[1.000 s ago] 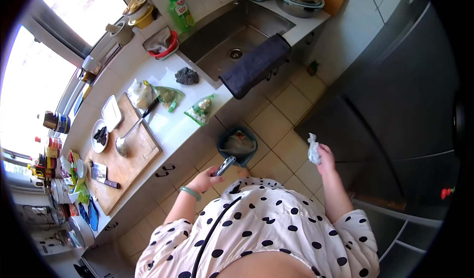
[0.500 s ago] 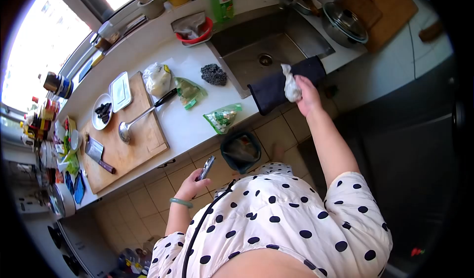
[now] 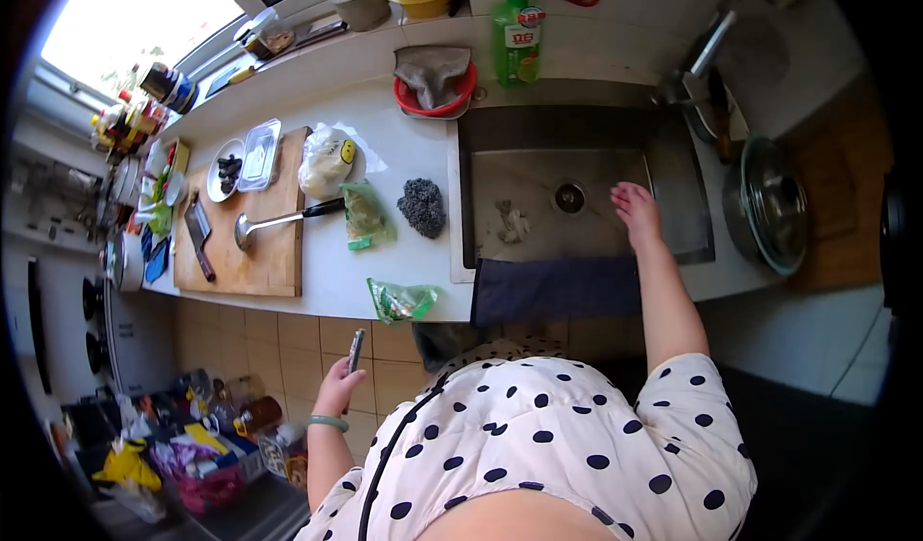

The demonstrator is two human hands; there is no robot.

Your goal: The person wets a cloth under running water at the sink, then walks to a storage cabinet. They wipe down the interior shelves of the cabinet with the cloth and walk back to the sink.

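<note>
My left hand (image 3: 340, 387) is wrapped round a slim dark object with a metallic edge, perhaps a phone (image 3: 356, 351), in front of the counter. Over the right part of the steel sink (image 3: 615, 171) my right hand (image 3: 637, 216) reaches out with nothing visible in it, its fingers slightly bent and apart. A small whitish crumpled thing (image 3: 511, 222) lies on the sink floor, left of the drain (image 3: 569, 198). A dark cloth (image 3: 558, 291) hangs over the sink's front edge, left of my right wrist.
Left of the sink are a scourer (image 3: 421, 207), green bags (image 3: 400, 301) and a cutting board (image 3: 274, 257) with a ladle (image 3: 288, 219) and a cleaver (image 3: 199, 233). Behind stands a green soap bottle (image 3: 517, 41). A lidded pot (image 3: 769, 204) sits at the right.
The view has turned toward the sink. My right hand has moved from beside the fridge to over the sink and let go of the white crumpled thing. My left hand still holds the slim object.
</note>
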